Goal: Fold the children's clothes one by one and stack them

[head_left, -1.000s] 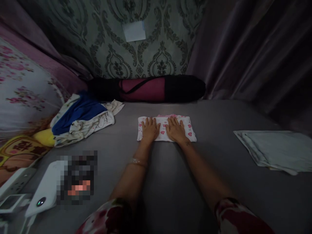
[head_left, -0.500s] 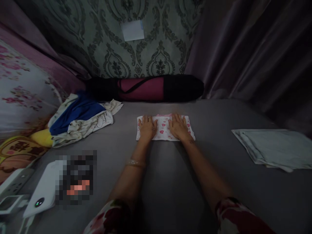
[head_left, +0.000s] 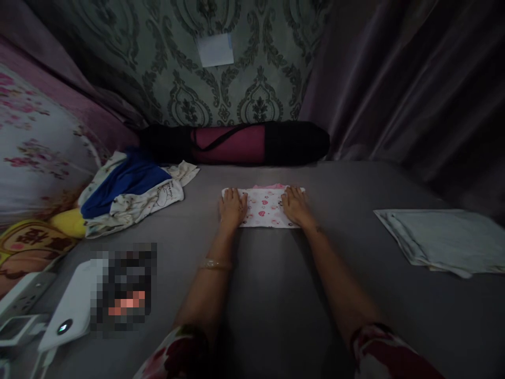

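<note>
A small folded white garment (head_left: 264,208) with a pink and red print lies flat on the grey bed sheet. A strip of pink fabric (head_left: 269,186) shows past its far edge. My left hand (head_left: 232,206) rests palm down over the garment's left end, fingers stretched forward. Over the right end lies my right hand (head_left: 295,205), also palm down and open, its fingers pointing away from me. Neither hand grips the fabric, and both cover the garment's side edges in part.
A long black and maroon bag (head_left: 229,145) lies along the wall. Crumpled blue and white clothes (head_left: 134,184) sit at left, with a white phone (head_left: 74,305) and a power strip (head_left: 27,295) nearer. Folded pale cloth (head_left: 442,237) lies at right.
Both hands have slid outward along the garment, the left to its left end and the right towards its right end. More of the printed middle shows between them.
</note>
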A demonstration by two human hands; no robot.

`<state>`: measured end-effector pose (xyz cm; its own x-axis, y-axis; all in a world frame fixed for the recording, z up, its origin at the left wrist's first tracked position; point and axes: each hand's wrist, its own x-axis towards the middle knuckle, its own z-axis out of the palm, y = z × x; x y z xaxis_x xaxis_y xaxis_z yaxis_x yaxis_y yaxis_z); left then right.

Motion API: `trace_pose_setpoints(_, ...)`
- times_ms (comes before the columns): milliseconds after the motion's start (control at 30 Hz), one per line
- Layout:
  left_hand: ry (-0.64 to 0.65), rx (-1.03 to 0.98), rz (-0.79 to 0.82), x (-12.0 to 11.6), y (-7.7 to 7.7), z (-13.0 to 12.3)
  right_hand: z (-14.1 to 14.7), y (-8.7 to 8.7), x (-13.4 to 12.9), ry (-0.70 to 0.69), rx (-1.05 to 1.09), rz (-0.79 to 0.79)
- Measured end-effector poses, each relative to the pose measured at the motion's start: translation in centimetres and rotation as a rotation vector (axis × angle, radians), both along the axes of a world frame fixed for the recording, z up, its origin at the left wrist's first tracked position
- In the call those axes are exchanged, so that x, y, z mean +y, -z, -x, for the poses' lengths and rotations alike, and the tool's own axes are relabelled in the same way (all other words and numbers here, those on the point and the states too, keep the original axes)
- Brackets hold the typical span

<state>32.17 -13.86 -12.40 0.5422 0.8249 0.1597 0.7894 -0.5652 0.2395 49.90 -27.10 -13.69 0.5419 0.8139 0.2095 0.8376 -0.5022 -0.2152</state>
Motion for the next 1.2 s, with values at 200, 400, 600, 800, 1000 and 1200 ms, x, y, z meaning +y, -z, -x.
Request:
trace_pose_setpoints(200, 0.005, 0.025, 0.078, 0.9, 0.9, 0.9, -1.8, 0.9, -1.5, 0.010, -0.003, 0.017)
trace_pose_setpoints(400, 0.007, -0.033, 0.170, 1.3, 0.9, 1.1, -1.9, 1.0, -1.7, 0.001, 0.020, 0.024)
trace_pose_setpoints(600, -0.036, -0.199, 0.240, 1.8, -0.9, 1.4, -0.6, -0.2, -1.1, 0.004, -0.072, 0.021)
trace_pose_setpoints(800, -0.057, -0.260, 0.279, 2.0, -1.5, 1.9, -0.1, 1.0, -0.1, 0.008, -0.079, 0.077)
trace_pose_setpoints(1000, -0.114, -0.317, 0.310, 2.8, -1.6, 2.4, -0.4, 0.5, -0.1, 0.016, -0.025, 0.151)
trace_pose_setpoints(1200, -0.125, -0.333, 0.309, 3.7, -1.2, 2.7, 2.8, -1.5, 2.4, -0.051, -0.033, 0.117)
